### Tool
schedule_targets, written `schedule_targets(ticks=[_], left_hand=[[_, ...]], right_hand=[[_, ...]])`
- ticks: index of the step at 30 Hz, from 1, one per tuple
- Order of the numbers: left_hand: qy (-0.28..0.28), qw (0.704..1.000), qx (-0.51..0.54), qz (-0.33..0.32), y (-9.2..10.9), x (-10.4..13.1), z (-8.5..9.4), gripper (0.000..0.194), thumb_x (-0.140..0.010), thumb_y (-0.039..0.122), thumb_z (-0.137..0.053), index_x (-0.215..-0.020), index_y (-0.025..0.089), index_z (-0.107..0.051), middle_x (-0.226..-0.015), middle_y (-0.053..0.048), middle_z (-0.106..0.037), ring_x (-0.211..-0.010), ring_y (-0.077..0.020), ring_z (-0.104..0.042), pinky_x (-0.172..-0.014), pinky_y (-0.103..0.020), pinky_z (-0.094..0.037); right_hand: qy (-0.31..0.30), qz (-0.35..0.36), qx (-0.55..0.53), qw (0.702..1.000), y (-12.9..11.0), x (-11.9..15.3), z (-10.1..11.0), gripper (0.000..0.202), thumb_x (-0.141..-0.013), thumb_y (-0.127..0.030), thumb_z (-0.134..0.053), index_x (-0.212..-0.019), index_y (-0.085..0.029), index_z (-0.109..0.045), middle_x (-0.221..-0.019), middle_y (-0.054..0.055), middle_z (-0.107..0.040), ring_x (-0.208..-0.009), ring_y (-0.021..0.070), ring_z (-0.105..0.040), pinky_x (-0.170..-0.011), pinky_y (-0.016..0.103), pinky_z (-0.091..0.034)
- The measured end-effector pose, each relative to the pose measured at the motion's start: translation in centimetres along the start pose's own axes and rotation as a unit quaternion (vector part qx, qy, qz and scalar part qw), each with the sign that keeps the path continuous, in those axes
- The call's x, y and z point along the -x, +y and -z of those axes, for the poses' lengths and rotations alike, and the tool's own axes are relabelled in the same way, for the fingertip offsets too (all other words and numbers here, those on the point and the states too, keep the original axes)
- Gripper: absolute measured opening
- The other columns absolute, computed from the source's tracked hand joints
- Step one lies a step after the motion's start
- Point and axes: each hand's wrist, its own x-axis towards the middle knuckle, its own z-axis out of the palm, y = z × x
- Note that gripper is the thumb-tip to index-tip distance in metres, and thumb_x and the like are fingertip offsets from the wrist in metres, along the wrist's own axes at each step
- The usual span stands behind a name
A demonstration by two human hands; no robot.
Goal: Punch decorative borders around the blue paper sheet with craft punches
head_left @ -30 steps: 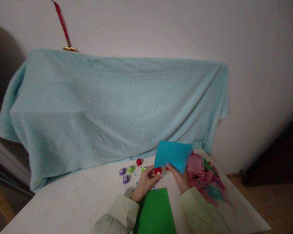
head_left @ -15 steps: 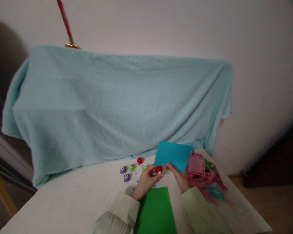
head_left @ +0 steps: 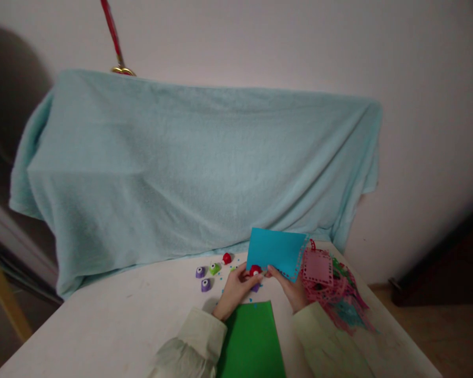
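The left hand curls, nearly closed, around a small, rounded red punch, seemingly to steady it at the lower left edge of a rectangular bright-blue paper sheet. The right hand pinches that sheet's lower edge between thumb and fingers, apparently keeping it raised over the white bench. A green rectangular sheet lies between the forearms, perhaps out of the way.
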Motion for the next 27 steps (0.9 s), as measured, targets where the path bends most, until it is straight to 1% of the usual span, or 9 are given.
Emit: schedule_targets(ticks=[3, 7, 11, 15, 21, 24, 27], left_hand=[[0.008, 1.0, 0.02, 0.003, 0.1, -0.1, 0.3, 0.034, -0.074, 0.042, -0.068, -0.091, 0.013, -0.062, -0.077, -0.005, -0.068, -0.07, -0.0157, -0.064, -0.065, -0.023, -0.048], [0.012, 0.997, 0.076, 0.033, -0.6, -0.6, 0.9, 0.035, -0.078, 0.045, -0.063, -0.09, 0.013, -0.06, -0.08, -0.008, -0.07, -0.073, -0.0192, -0.067, -0.072, -0.032, -0.053], [0.009, 0.993, 0.11, 0.051, -1.2, -0.9, 1.3, 0.035, -0.079, 0.046, -0.061, -0.089, 0.013, -0.059, -0.082, -0.01, -0.07, -0.074, -0.0201, -0.068, -0.075, -0.036, -0.054], [-0.003, 0.992, 0.113, 0.058, -1.4, -1.0, 1.2, 0.034, -0.08, 0.044, -0.061, -0.089, 0.011, -0.058, -0.083, -0.013, -0.07, -0.074, -0.0204, -0.068, -0.076, -0.036, -0.054], [-0.026, 0.991, 0.116, 0.064, -1.1, -0.8, 1.0, 0.036, -0.082, 0.042, -0.06, -0.095, 0.009, -0.058, -0.084, -0.015, -0.071, -0.074, -0.0208, -0.069, -0.075, -0.035, -0.054], [-0.02, 0.99, 0.119, 0.07, -1.0, -0.7, 1.0, 0.036, -0.08, 0.042, -0.063, -0.094, 0.009, -0.059, -0.084, -0.015, -0.071, -0.075, -0.0219, -0.069, -0.076, -0.036, -0.054], [-0.006, 0.988, 0.136, 0.08, -1.1, -0.7, 0.9, 0.038, -0.076, 0.04, -0.068, -0.096, 0.009, -0.059, -0.085, -0.015, -0.071, -0.078, -0.0234, -0.07, -0.081, -0.038, -0.054]], right_hand=[[-0.008, -0.017, 0.005, 1.0, 0.1, 0.1, -0.1, 0.023, -0.07, -0.043, -0.071, -0.075, -0.021, -0.068, -0.074, 0.006, -0.073, -0.074, 0.0257, -0.068, -0.077, 0.037, -0.05], [-0.073, -0.009, 0.006, 0.997, -0.9, 0.2, -0.3, 0.028, -0.073, -0.045, -0.067, -0.061, -0.02, -0.067, -0.068, 0.005, -0.071, -0.067, 0.0236, -0.067, -0.077, 0.036, -0.05], [-0.11, 0.0, 0.009, 0.994, -2.1, 0.4, -0.3, 0.035, -0.078, -0.047, -0.062, -0.056, -0.021, -0.066, -0.061, 0.005, -0.07, -0.064, 0.0224, -0.066, -0.08, 0.035, -0.049], [-0.116, -0.002, 0.005, 0.993, -2.3, 0.5, -0.3, 0.036, -0.078, -0.047, -0.061, -0.056, -0.019, -0.066, -0.062, 0.005, -0.07, -0.064, 0.0218, -0.066, -0.078, 0.034, -0.049], [-0.139, -0.014, -0.005, 0.99, -1.6, 0.3, -0.4, 0.038, -0.078, -0.049, -0.061, -0.056, -0.019, -0.066, -0.06, 0.006, -0.069, -0.063, 0.0216, -0.065, -0.077, 0.034, -0.05], [-0.145, -0.025, -0.013, 0.989, -1.3, 0.2, -0.4, 0.038, -0.076, -0.051, -0.062, -0.058, -0.019, -0.067, -0.062, 0.007, -0.069, -0.063, 0.0222, -0.065, -0.075, 0.034, -0.05], [-0.146, -0.024, -0.017, 0.989, -1.0, 0.0, -0.4, 0.04, -0.077, -0.052, -0.06, -0.058, -0.017, -0.067, -0.062, 0.007, -0.069, -0.061, 0.0217, -0.065, -0.074, 0.034, -0.05]])
